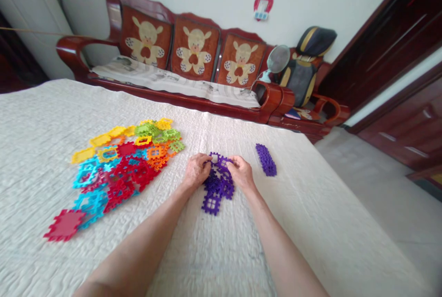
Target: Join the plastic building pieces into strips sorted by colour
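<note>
Purple plastic is where both hands are busy on my feed, smack in the middle of a white quilted cover. Left hand has its fingers curled in, thumb and fingertips closed on the edge of a purple open-frame piece. Right hand is pinching a purple window-pane piece right next to it, fingertips on the outer edge. From my angle I can't tell if those 2 are actually clicked together. Both sit at the far end of a loose pile of purple interlocking tiles, spread out between the forearms with toothed edges overlapping.

Off to the right, well apart from the hand, there's a tight stack of purple tiles. Over on the left is the big messy heap of mixed tiles: yellow and green at the far side, orange along the right, red in the middle, light blue mostly at the left and near side. 1 solid red square tile pokes out at the near-left corner.

Past the cover I've got a dark reddish wooden sofa with 3 brown cushions, each with a cream cartoon animal. A small round fan sits by its right armrest, and a red heart-shaped thing is up on the wall.
</note>
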The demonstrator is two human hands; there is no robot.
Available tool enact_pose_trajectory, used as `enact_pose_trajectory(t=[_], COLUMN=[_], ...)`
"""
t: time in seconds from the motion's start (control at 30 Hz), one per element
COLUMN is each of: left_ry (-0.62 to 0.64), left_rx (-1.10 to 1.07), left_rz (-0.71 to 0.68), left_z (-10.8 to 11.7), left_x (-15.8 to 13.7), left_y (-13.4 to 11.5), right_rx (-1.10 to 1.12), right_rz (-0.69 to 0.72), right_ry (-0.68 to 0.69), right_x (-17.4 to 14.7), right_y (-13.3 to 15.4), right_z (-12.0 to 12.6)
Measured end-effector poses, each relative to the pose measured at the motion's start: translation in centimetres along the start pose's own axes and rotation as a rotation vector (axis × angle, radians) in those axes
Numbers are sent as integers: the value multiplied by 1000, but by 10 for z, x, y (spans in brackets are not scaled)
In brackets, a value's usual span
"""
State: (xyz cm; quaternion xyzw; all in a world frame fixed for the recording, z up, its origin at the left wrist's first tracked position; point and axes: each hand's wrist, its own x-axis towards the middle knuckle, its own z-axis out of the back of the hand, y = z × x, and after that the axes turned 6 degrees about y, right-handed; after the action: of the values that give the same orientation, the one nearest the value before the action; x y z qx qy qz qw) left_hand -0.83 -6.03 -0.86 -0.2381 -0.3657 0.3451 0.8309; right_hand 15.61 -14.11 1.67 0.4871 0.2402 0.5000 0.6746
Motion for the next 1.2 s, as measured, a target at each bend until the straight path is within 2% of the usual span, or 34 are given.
enact_pose_trajectory(t=[0.1,0.23,0.33,0.43,0.53,0.93,1.07,1.2], left_ry=[27,51,47,52,54,104,107,97], left_rx=[10,31,25,25,31,20,29,35], left_rz=[1,2,-5,0,-2,25,48,44], left_z=[-1,-2,-2,-1,0,5,5,4], left_x=[0,0,-1,-1,0,1,1,1], left_y=[1,3,4,3,3,3,2,3], right_rx=[23,-86,-267,-435,-479,-523,-519,-422], right_rz=[-13,-32,76,221,271,190,209,169], right_ry=[-77,-218,-306,-231,-156,-21,-33,-82], right_x=[-14,-36,-52,-67,-77,-76,-73,-71], right_y=[-2,-14,-22,-27,-30,-29,-31,-35], right_z=[13,36,50,56,55,67,68,68])
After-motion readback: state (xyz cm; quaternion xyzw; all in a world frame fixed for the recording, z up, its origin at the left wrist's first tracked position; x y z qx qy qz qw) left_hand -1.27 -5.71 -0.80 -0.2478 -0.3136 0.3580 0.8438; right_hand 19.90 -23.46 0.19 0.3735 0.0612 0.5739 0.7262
